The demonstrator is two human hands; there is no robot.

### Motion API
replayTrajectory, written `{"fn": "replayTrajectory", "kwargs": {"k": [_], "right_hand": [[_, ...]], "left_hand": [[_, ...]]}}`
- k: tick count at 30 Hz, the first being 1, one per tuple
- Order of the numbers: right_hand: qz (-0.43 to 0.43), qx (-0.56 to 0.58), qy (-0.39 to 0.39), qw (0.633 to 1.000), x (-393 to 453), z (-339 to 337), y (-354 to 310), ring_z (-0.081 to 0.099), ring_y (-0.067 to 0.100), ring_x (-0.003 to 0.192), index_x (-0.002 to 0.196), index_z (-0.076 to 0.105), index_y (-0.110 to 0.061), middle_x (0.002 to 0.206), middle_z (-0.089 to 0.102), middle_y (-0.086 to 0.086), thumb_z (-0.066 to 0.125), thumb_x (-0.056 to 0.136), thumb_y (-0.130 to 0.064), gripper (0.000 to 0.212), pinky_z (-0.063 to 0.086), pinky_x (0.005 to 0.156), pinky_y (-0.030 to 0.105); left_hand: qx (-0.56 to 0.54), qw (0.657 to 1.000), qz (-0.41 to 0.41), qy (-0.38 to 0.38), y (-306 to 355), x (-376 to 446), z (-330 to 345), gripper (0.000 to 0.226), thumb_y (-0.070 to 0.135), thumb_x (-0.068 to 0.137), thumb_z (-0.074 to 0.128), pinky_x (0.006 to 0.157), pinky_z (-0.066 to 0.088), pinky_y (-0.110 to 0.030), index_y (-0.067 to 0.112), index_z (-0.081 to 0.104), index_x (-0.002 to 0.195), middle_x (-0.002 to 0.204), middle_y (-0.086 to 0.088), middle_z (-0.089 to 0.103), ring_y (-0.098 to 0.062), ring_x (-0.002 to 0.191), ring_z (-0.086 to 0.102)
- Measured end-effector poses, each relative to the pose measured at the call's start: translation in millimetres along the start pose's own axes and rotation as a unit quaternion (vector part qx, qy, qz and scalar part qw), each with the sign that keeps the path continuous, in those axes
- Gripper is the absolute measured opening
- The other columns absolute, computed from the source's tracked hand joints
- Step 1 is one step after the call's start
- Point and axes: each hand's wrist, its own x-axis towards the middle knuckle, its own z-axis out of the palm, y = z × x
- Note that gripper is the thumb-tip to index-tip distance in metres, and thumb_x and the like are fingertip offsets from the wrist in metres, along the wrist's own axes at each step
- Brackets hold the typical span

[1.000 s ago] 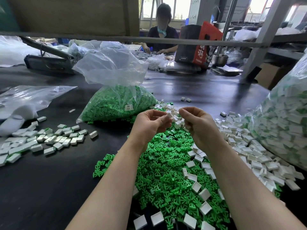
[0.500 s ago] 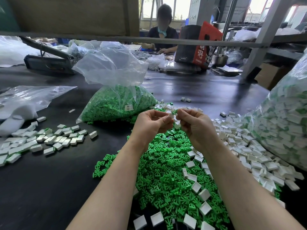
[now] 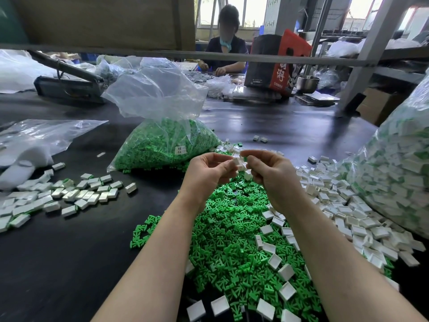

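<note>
Both hands are raised over the green clip pile (image 3: 232,231), fingertips almost meeting. My view: left hand (image 3: 210,169) pinches a small white cap (image 3: 239,163) between thumb and curled fingers. The right hand (image 3: 271,175) is curled onto the same piece from the other side. The fingers hide most of it, so I can't tell if a green part is in there too. The cap sits in the air between the hands, above the far edge of the pile. Loose white caps (image 3: 336,205) are spread just right of the green ones, against a big clear sack (image 3: 399,170). A bag of green clips (image 3: 162,145) sits beyond the hands, and a finished batch (image 3: 69,196) lies well off to the left on the black table (image 3: 69,263).
</note>
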Motion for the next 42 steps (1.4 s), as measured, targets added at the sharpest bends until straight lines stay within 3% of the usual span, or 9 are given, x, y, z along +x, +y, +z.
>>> {"fn": "replayTrajectory", "kwargs": {"k": [4,18,25,29,36,38,42], "right_hand": [[-0.033,-0.028,-0.002,0.999,-0.2,0.4,0.8,0.056,-0.003,0.056,0.101,0.073,-0.016,0.070,0.069,-0.011,0.063,0.092,-0.005,0.018,0.043,0.054,0.009],[-0.078,-0.108,0.001,0.991,-4.3,1.4,0.0,0.068,0.009,0.072,0.087,0.071,-0.009,0.080,0.072,0.004,0.077,0.080,-0.006,0.010,0.053,0.069,0.017],[-0.015,-0.134,-0.050,0.990,-2.5,-5.3,1.7,0.059,0.003,0.054,0.089,0.065,-0.008,0.067,0.071,0.000,0.072,0.087,-0.013,0.008,0.042,0.050,0.012],[-0.009,-0.239,-0.109,0.965,-1.8,-5.1,3.8,0.046,0.010,0.051,0.080,0.063,-0.013,0.060,0.065,-0.002,0.059,0.097,-0.020,0.019,0.036,0.050,0.021],[-0.015,-0.216,-0.125,0.968,-2.1,-2.0,4.7,0.045,0.027,0.066,0.079,0.059,0.001,0.067,0.054,0.012,0.051,0.100,-0.012,0.026,0.036,0.066,0.042],[-0.013,-0.193,-0.126,0.973,-2.7,-1.9,5.4,0.043,0.025,0.065,0.077,0.058,0.000,0.067,0.052,0.012,0.051,0.100,-0.011,0.027,0.036,0.064,0.040],[0.008,-0.142,-0.135,0.981,-2.9,0.6,7.0,0.041,0.013,0.057,0.075,0.055,-0.008,0.062,0.049,0.004,0.048,0.101,-0.009,0.027,0.035,0.055,0.021]], "left_hand": [[0.009,1.000,0.002,-0.001,-1.2,0.7,-0.9,0.007,0.012,0.083,0.073,0.062,0.054,-0.020,0.010,0.071,0.090,0.080,-0.006,0.075,-0.014,0.073,0.071],[0.030,0.999,0.019,0.004,-2.6,2.5,-4.4,0.005,0.011,0.082,0.074,0.059,0.051,-0.017,0.010,0.073,0.086,0.073,-0.005,0.074,-0.012,0.067,0.070],[0.063,0.998,0.031,-0.003,-2.9,3.2,-6.7,0.006,0.008,0.082,0.075,0.062,0.052,-0.017,0.006,0.073,0.087,0.073,-0.005,0.074,-0.012,0.068,0.070],[0.084,0.996,0.035,-0.011,-3.2,3.5,-8.0,0.009,0.005,0.084,0.073,0.061,0.050,-0.015,0.001,0.072,0.092,0.074,-0.005,0.073,-0.010,0.066,0.069],[0.137,0.990,0.015,-0.039,-2.8,2.7,-12.6,0.011,0.014,0.088,0.069,0.059,0.048,-0.018,0.006,0.067,0.096,0.072,0.001,0.072,-0.007,0.063,0.064],[0.170,0.983,0.002,-0.063,-0.9,1.5,-12.1,0.013,0.020,0.093,0.064,0.056,0.044,-0.019,0.007,0.063,0.093,0.069,0.002,0.069,-0.006,0.060,0.059],[0.215,0.968,0.003,-0.131,2.8,-4.1,-7.4,0.028,0.021,0.103,0.043,0.050,0.037,-0.013,0.008,0.055,0.082,0.067,-0.002,0.058,-0.005,0.052,0.049]]}}
